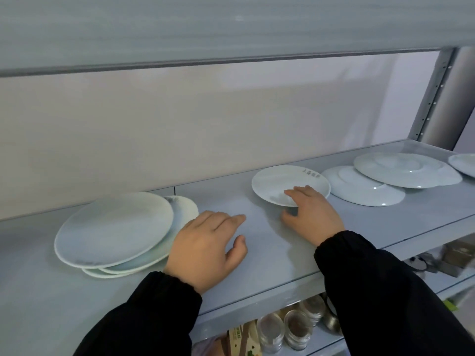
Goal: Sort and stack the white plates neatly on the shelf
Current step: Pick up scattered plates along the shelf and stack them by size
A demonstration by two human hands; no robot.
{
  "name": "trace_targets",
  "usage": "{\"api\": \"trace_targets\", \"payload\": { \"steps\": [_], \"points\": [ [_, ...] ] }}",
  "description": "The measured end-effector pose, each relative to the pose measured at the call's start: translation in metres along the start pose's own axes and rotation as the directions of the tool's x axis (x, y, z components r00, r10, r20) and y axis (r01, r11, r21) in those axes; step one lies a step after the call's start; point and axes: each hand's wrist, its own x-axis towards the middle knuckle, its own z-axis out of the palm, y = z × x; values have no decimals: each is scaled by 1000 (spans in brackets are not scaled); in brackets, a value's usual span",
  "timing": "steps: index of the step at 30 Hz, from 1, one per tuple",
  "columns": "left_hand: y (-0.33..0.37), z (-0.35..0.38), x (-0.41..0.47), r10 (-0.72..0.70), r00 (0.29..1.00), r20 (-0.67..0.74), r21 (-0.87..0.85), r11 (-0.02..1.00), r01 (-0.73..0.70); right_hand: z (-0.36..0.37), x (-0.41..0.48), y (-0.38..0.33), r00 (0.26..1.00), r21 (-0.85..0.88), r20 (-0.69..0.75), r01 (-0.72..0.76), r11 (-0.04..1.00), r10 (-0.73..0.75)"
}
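White plate with grey writing [290, 185], middle right of the frame, caught at its near edge by the right hand [312, 214]: fingers on top of the rim, thumb tucked low by the edge, seemingly under it. Looks like the plate being picked up, so a slow lift, kept flat, held firm. Best carried over to the stack of plates [115, 229] at lower left and set down gently, edges lined up. No sliding, no bumping, no clinking. Stack a bit crooked now, lower plates poking out to the right, so a small push to straighten first.

Left hand [208, 245] flat on the grey shelf [270, 253], open, fingers spread, holding nothing. Just beside the right edge of the stack, maybe touching it, hard to tell. Ready to keep that stack steady.

More white plates [380, 181] at far right, overlapping, apart from both hands. Jars [290, 330] on the lower shelf, bottom of the frame.
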Motion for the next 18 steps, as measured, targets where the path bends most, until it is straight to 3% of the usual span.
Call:
{"api": "trace_targets", "payload": {
  "steps": [8,11,18],
  "points": [
    [17,9,6,-19,993,116,-18,1000,22,7,1,1,991,-189,-59,110,976,-124],
    [12,6,3,-45,994,99,-24,999,48,7,1,1,986,-213,-51,146,966,-160],
    [-17,-25,-10,-104,995,0,-2,995,104,0,-6,-9,958,-153,-218,157,976,-188]
  ]
}}
